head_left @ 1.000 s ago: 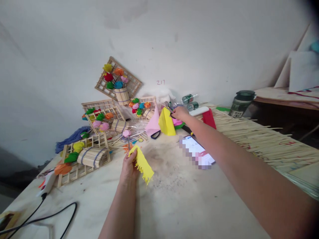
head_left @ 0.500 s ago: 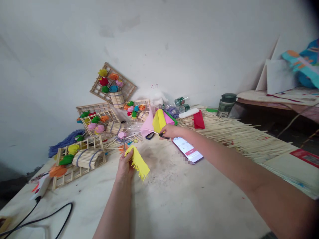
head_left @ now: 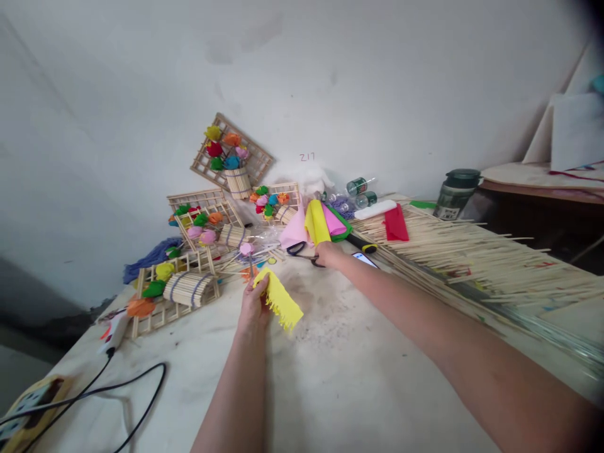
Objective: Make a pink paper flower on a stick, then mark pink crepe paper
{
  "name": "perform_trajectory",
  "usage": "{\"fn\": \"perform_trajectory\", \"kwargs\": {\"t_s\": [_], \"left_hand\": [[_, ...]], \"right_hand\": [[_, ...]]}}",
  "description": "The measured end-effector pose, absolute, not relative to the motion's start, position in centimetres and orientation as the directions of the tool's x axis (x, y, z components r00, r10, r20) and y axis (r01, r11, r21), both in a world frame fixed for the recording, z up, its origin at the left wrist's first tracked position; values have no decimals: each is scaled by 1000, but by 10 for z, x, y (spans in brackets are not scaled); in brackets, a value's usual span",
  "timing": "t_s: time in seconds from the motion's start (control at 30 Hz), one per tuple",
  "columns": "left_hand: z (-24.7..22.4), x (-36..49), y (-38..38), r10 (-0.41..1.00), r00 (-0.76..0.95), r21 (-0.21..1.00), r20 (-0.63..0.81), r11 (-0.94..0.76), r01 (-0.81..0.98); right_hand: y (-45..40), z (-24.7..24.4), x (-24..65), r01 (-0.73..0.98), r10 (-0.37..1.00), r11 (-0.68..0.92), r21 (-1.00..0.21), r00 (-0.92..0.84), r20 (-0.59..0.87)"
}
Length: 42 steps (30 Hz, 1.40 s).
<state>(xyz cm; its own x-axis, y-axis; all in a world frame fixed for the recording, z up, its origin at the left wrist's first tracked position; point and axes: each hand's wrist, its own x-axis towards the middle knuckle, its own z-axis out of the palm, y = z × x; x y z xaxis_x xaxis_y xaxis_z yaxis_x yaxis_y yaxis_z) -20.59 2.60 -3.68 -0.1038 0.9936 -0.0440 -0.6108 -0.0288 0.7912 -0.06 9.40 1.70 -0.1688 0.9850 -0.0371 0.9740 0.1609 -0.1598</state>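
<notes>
My left hand (head_left: 255, 305) is closed on a strip of yellow crepe paper (head_left: 284, 301) with a fringed lower edge. A pink paper flower head (head_left: 246, 249) on a thin stem rises from the same hand. Stretched out to the back of the table, my right hand (head_left: 329, 253) has its fingers closed at a dark handle loop of the scissors (head_left: 296, 248). The other loop lies to its left, and the fingertips are partly hidden. Just behind the right hand stands a roll of yellow paper (head_left: 317, 220), between pink sheets (head_left: 293, 229).
Bamboo-lattice frames with paper flowers (head_left: 189, 288) crowd the left. A phone (head_left: 365, 259) lies partly under my right forearm, near a black-handled tool (head_left: 361, 243). Thin sticks (head_left: 453, 251), red paper (head_left: 396, 223) and a dark bottle (head_left: 457, 194) are at right. A glue gun (head_left: 114, 330) trails its cable left.
The view has turned slightly left. My right forearm sits lower and now covers most of the phone, uncovering the black-handled tool. My left hand keeps its hold on the yellow strip.
</notes>
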Motion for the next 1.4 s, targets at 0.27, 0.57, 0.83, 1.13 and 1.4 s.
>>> {"fn": "perform_trajectory", "kwargs": {"t_s": [0.27, 0.57, 0.83, 1.13, 1.4], "left_hand": [[-33, -201, 27, 996, -88, 790, -8, -48, -611], [-27, -181, 19, 998, -1, 812, 58, -48, -582], [-22, -196, 22, 987, 138, 770, -87, 154, -619], [-24, -193, 20, 986, 161, 899, 46, 30, -438], [-25, -192, 19, 998, 54, 945, 14, 5, -327]], "right_hand": [[65, 32, 5, 915, 976, 216, -340, -202, 75], [3, -7, -31, 604, 941, 318, -731, -295, 166], [3, -13, -15, 416, 959, 251, -874, -229, 166], [4, -13, -5, 400, 934, 212, -892, -352, 64], [13, -22, 1, 341, 945, 127, -931, -326, 10]]}}
